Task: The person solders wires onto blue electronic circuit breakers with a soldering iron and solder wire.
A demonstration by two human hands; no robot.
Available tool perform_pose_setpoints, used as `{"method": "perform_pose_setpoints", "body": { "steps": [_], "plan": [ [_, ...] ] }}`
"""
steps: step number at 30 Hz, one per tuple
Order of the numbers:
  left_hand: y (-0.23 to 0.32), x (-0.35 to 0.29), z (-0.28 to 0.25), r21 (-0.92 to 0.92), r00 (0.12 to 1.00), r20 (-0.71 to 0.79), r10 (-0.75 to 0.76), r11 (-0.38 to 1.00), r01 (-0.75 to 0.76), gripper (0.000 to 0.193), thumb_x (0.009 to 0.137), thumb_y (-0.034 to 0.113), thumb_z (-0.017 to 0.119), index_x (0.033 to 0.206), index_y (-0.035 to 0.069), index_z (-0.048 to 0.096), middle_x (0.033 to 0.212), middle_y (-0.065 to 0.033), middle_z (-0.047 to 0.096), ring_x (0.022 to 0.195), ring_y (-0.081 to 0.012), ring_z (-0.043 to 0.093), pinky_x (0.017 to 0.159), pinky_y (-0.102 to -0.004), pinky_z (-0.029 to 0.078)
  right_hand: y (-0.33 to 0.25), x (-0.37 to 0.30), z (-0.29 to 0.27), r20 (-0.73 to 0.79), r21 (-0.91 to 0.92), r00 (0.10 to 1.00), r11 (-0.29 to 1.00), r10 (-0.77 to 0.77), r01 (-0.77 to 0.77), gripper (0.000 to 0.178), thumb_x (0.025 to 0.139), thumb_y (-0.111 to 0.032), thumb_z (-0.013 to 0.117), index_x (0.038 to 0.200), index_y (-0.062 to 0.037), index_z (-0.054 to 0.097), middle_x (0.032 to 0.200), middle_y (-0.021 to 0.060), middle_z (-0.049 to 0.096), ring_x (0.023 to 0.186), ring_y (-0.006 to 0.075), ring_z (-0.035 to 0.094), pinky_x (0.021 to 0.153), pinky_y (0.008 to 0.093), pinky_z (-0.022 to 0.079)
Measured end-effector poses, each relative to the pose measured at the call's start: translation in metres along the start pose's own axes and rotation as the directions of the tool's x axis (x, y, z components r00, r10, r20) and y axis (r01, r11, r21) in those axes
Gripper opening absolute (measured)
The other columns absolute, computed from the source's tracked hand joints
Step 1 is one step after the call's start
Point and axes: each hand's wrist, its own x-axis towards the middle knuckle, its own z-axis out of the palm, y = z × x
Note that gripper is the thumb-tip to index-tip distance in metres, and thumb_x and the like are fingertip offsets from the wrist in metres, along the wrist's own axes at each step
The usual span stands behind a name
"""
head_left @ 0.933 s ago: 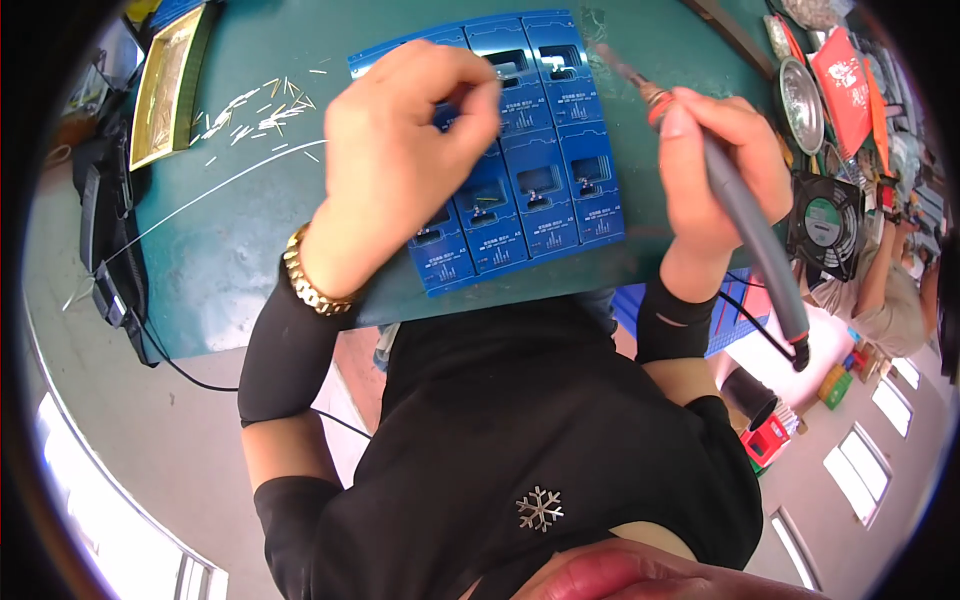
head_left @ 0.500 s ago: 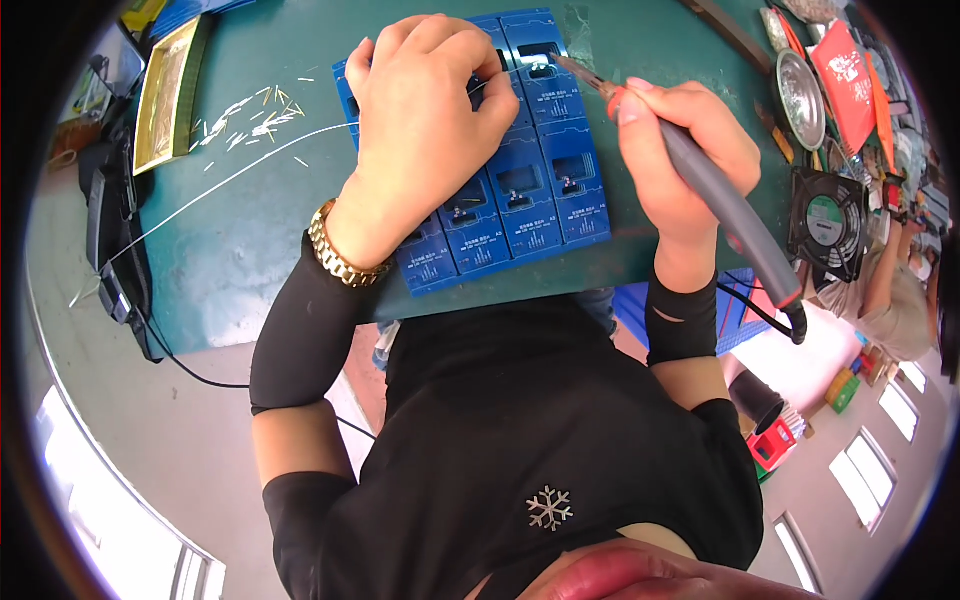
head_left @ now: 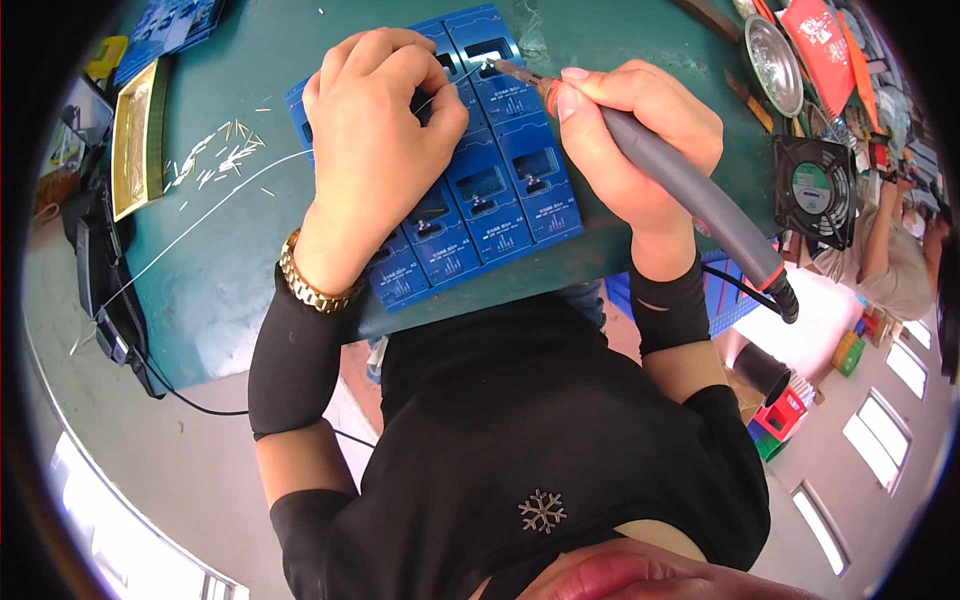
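Observation:
A blue circuit board panel (head_left: 498, 150), divided into several units with cut-outs, lies on the green bench top. My left hand (head_left: 375, 125) is closed over its left part, pinching solder wire (head_left: 215, 208) that trails off to the lower left. Between thumb and fingers the wire's free end points at the upper cut-out. In my right hand (head_left: 650, 140) is a soldering iron (head_left: 690, 185) with a grey handle and red collar. Its tip touches or nearly touches a bright spot by that cut-out, close to the wire's end. My left hand hides part of the panel.
Loose metal pins (head_left: 215, 155) lie scattered left of the panel, beside a yellow-edged tray (head_left: 138, 140). To the right are a black fan (head_left: 815, 190), a metal bowl (head_left: 773, 65) and a red packet (head_left: 815, 38). Other people (head_left: 880, 255) sit at far right.
The whole scene has shifted left in view. Both hands keep their holds, with the iron tip and solder wire still meeting at the same upper cut-out.

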Motion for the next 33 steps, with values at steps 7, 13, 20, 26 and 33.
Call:
{"method": "perform_pose_setpoints", "body": {
  "steps": [7,13,20,26,33],
  "plan": [
    [-0.002,0.000,0.000,-0.004,1.000,0.002,0.010,1.000,-0.010,0.007,0.073,0.008,0.070,0.072,0.008,0.063,0.104,-0.0017,0.068,0.107,-0.0275,0.058,0.089,-0.0438,0.042,0.004,0.000,0.003,0.008,-0.016,1.000,0.999,-0.028,0.028,0.011,0.069,0.004,0.075,0.076,-0.0011,0.067,0.062,0.0075,0.063,0.051,0.0164,0.059,0.048,0.0250,0.046],
    [-0.003,-0.001,0.002,-0.011,1.000,-0.005,0.014,1.000,-0.014,0.006,0.073,0.009,0.071,0.073,0.009,0.065,0.105,-0.0024,0.068,0.108,-0.0279,0.058,0.091,-0.0451,0.041,0.001,0.001,0.001,0.028,-0.044,0.998,0.998,-0.048,0.050,0.013,0.068,0.004,0.076,0.076,-0.0016,0.068,0.062,0.0074,0.062,0.051,0.0167,0.058,0.047,0.0251,0.046],
    [0.002,0.004,-0.002,0.015,0.998,0.038,0.041,0.999,-0.042,0.007,0.073,0.008,0.071,0.077,0.006,0.065,0.108,-0.0042,0.068,0.104,-0.0302,0.058,0.088,-0.0402,0.047,0.001,0.000,0.003,0.058,-0.053,0.993,0.993,-0.099,0.103,0.014,0.068,0.004,0.076,0.077,-0.0020,0.068,0.061,0.0077,0.061,0.049,0.0170,0.057,0.045,0.0255,0.045],
    [0.017,0.012,-0.016,0.042,0.997,0.017,0.071,0.997,-0.071,0.008,0.075,0.001,0.069,0.078,0.004,0.062,0.090,-0.0071,0.059,0.088,-0.0250,0.058,0.080,-0.0366,0.044,0.006,-0.005,0.003,0.027,-0.047,0.995,0.994,-0.093,0.094,0.014,0.068,0.004,0.076,0.077,-0.0015,0.067,0.059,0.0065,0.057,0.047,0.0165,0.055,0.044,0.0255,0.043],
    [0.013,0.010,-0.014,-0.055,0.999,0.051,-0.018,0.998,0.020,0.013,0.068,0.002,0.069,0.072,0.007,0.058,0.094,-0.0083,0.059,0.096,-0.0304,0.055,0.085,-0.0407,0.041,0.000,-0.001,-0.001,0.012,-0.040,0.996,0.995,-0.093,0.094,0.013,0.068,0.005,0.076,0.078,-0.0001,0.068,0.058,0.0067,0.056,0.047,0.0160,0.055,0.044,0.0252,0.043]
  ]
}}
